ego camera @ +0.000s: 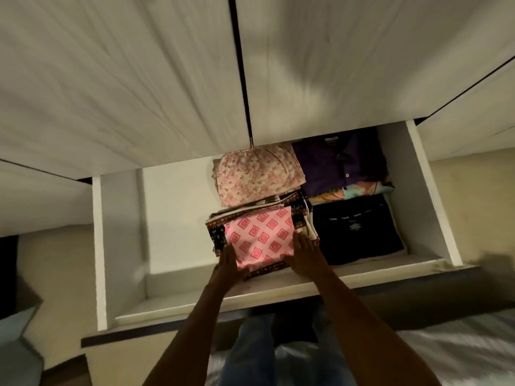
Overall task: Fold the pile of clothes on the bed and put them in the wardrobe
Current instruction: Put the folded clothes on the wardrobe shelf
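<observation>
1. The open wardrobe drawer point(119, 246) is the landmark; its white walls frame everything, and its front rim runs just below the person's wrists.
2. A folded pink cloth with red squares point(260, 238) lies on a dark-bordered stack at the front middle of the drawer, close to the front rim.
3. The left hand point(228, 267) lies flat against the cloth's left front corner, fingers straight and gripping nothing.
4. The right hand point(305, 253) rests on the cloth's right edge, fingers extended and likewise not curled around anything.
5. Behind the pink cloth, toward the back of the drawer, sits a folded pale floral garment point(256, 178), touching the stack's rear edge.
6. To the right of that, in the drawer's back right part, lies a purple shirt point(337, 162) over a bright multicoloured piece point(362, 189).
7. A folded black garment point(356, 229) fills the drawer's front right, just beside the right hand.
8. The drawer's left third shows only its pale floor.
9. Closed wardrobe doors point(139, 79) overhang the back of the drawer, hiding the rear of the purple shirt.
10. Below the drawer's front, jeans-clad legs point(250, 352) stand, with a bed edge point(459, 349) to their right.
</observation>
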`<state>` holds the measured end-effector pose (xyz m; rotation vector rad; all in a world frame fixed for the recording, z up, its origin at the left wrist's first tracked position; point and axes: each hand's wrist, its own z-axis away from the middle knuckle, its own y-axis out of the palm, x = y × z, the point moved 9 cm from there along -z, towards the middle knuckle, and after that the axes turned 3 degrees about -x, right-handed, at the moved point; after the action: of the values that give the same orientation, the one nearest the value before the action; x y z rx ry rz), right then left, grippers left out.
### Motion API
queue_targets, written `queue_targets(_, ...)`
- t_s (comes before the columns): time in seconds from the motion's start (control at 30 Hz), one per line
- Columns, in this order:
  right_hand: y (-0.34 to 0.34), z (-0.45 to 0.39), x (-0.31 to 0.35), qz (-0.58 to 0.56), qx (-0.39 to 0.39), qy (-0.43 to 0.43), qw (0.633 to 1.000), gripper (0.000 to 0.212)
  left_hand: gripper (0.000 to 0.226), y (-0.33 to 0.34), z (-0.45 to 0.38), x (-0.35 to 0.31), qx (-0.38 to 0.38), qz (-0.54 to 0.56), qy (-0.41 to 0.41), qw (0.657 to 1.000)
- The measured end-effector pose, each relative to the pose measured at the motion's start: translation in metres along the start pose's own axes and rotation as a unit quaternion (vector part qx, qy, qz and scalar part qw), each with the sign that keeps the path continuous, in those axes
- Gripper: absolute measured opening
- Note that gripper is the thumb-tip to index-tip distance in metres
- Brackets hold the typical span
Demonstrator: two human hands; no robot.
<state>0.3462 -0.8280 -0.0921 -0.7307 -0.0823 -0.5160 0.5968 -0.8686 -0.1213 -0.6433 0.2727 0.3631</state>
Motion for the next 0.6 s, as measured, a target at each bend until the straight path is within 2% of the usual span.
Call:
queue_targets(0.03, 0.008, -0.008, -0.004, -0.012, -0.026, -0.003, 1.0, 0.096, 0.119, -0.004, 0.002, -0.01, -0.008, 0.013, 0.01, 1.0)
queue_targets(0.1, 0.026, -0.01, -0.004, -0.002, -0.023, 0.001, 1.0, 0.103, 0.119, 0.0, 0.0, -0.013, -0.004, 0.013, 0.024, 1.0)
queue_targets(0.17, 0.032, -0.009, -0.006, -0.006, -0.018, 0.019, 1.0, 0.098, 0.111, 0.007, -0.007, -0.001, 0.011, -0.017, 0.026, 0.999)
queue_targets(0.3, 0.033, -0.001, 0.002, -0.045, 0.048, 0.059, 0.996, 0.086, 0.099, 0.002, 0.003, 0.005, 0.021, -0.089, 0.031, 0.995)
queue_targets(0.37, 0.038, 0.002, 0.004, -0.072, 0.085, 0.062, 0.992, 0.086, 0.097, 0.0, 0.006, 0.009, 0.034, -0.103, 0.033, 0.994)
queue_targets(0.47, 0.044, 0.003, 0.001, -0.071, 0.113, 0.042, 0.99, 0.088, 0.089, -0.006, 0.014, 0.013, 0.035, -0.111, 0.03, 0.993)
queue_targets(0.53, 0.035, 0.008, 0.002, -0.092, 0.126, 0.018, 0.988, 0.087, 0.08, -0.013, 0.022, 0.01, 0.009, -0.099, 0.036, 0.994)
queue_targets(0.6, 0.013, 0.021, 0.003, -0.07, 0.09, 0.0, 0.994, 0.074, 0.072, -0.017, 0.038, 0.002, -0.018, -0.096, 0.065, 0.993)
